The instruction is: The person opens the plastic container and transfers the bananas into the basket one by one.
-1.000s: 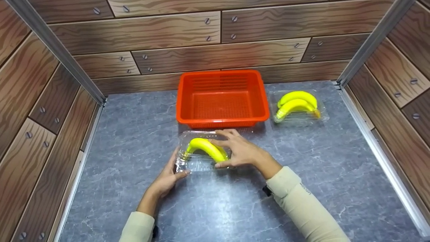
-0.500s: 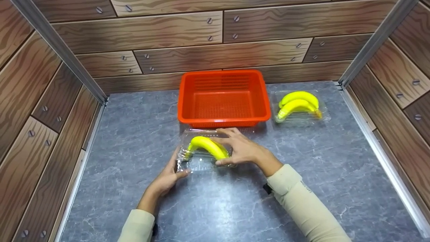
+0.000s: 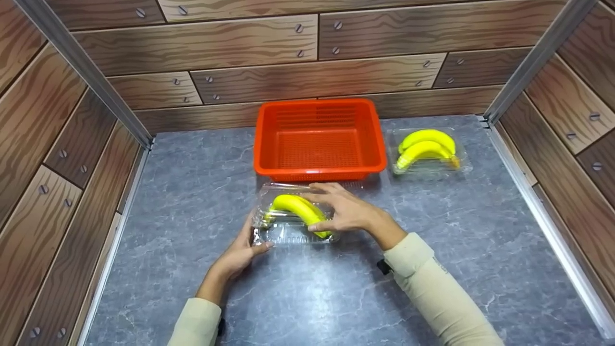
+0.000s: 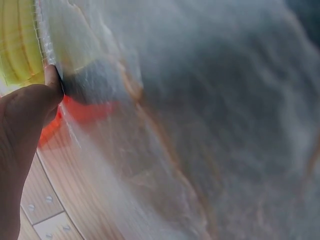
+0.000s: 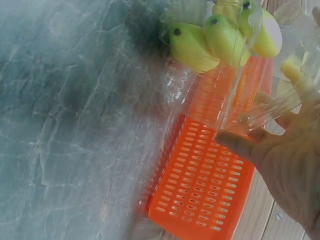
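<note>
My left hand (image 3: 235,255) grips the left end of a clear plastic clamshell box (image 3: 288,234), its thumb at the near corner. Inside the box lies a yellow banana (image 3: 294,206), with part of a second showing behind it. My right hand (image 3: 347,211) holds the right part of the box, fingers over the far side and thumb in front of the banana's end. In the right wrist view, the right thumb and fingers (image 5: 237,145) pinch the clear plastic. Yellow fruit (image 4: 17,40) shows through the plastic beside the left thumb (image 4: 51,82).
Directly behind the box stands a red-orange plastic basket (image 3: 319,171) with slotted walls. To its right, a second clear box (image 3: 430,171) holds two bananas (image 3: 426,139). Wood-patterned panels (image 3: 240,48) and metal rails enclose the grey marbled table (image 3: 192,178) at the back and sides.
The banana's right end has shifted slightly nearer the front of the box. My right thumb has moved up a little, and the box's far edge is slightly higher. The left hand keeps its grip.
</note>
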The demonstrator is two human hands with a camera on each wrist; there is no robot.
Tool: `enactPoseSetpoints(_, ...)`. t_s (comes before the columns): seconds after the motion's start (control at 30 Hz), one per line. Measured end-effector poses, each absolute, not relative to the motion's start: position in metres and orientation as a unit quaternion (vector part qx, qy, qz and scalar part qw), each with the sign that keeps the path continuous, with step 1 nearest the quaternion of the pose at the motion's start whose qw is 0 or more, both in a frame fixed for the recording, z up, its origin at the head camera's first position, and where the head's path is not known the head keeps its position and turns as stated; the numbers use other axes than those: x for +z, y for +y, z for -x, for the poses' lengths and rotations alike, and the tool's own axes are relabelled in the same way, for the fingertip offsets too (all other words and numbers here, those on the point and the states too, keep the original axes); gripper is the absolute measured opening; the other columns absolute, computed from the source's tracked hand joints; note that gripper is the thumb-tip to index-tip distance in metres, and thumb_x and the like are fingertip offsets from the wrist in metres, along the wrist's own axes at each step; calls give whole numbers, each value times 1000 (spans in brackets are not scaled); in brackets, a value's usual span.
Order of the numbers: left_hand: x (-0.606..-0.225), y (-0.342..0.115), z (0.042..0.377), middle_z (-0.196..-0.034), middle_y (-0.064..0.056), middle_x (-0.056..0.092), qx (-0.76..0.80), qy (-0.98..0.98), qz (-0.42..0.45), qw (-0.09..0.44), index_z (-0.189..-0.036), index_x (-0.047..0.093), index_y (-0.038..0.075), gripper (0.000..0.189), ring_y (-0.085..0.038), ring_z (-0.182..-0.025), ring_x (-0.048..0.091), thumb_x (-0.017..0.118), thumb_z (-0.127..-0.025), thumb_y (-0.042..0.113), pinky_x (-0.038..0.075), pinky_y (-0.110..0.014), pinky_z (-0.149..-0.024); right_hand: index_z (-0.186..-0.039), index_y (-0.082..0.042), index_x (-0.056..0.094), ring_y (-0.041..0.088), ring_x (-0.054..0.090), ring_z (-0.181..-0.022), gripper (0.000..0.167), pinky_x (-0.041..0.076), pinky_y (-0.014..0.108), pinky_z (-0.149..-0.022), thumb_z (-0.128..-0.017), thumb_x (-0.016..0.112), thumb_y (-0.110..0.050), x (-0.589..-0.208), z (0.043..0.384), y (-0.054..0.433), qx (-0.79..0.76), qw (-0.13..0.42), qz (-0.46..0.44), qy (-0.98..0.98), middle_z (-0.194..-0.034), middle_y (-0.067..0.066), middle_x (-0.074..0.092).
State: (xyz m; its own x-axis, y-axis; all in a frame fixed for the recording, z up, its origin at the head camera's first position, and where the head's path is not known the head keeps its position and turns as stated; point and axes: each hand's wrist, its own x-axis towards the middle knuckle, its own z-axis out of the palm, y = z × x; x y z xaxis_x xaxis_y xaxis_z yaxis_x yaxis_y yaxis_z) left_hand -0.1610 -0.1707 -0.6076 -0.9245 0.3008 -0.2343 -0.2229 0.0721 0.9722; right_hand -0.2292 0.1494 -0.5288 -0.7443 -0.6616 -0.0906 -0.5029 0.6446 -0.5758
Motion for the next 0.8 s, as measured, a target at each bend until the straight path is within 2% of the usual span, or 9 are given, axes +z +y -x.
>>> enactPoseSetpoints(0.17, -608, -170, 162, -182, -19, -5, 676, 711, -26, 195, -174, 0, 22, 112, -39, -169, -6, 75, -93, 2, -3, -57, -137, -165, -33, 42, 40, 27, -164, 90, 28, 72, -127, -88, 72, -71, -526, 229, 151, -273, 145, 329, 893, -179, 7, 27)
enactPoseSetpoints(0.3, -608, -170, 162, -181, -20, -4, 677, 710, -19, 190, -173, -2, 19, 113, -39, -169, -5, 75, -92, 2, -3, -57, -137, -165, -32, 42, 39, 19, -168, 89, 23, 70, -130, -90, 74, -66, -523, 228, 151, -276, 144, 324, 893, -180, 5, 24)
enactPoseSetpoints(0.43, -608, -170, 164, -181, -22, 0, 673, 716, -23, 186, -173, 1, 22, 113, -39, -169, -3, 75, -91, 0, -3, -58, -137, -164, -32, 43, 37, 17, -169, 85, 23, 71, -130, -92, 74, -63, -519, 228, 153, -278, 138, 320, 895, -179, 4, 27)
enactPoseSetpoints(0.63, -605, -172, 162, -180, -22, 8, 662, 727, -50, 173, -172, 8, 24, 110, -41, -169, 3, 76, -90, 0, -3, -61, -136, -162, -25, 48, 38, 31, -164, 76, 28, 72, -128, -98, 67, -60, -510, 226, 158, -272, 103, 334, 897, -173, 10, 40)
enactPoseSetpoints(0.8, -604, -172, 161, -181, -20, 0, 643, 743, -55, 179, -173, 3, 26, 113, -42, -169, -2, 76, -91, 2, -6, -63, -135, -160, -24, 52, 36, 52, -152, 67, 43, 64, -122, -102, 62, -57, -499, 223, 162, -243, 53, 336, 909, -165, 12, 52)
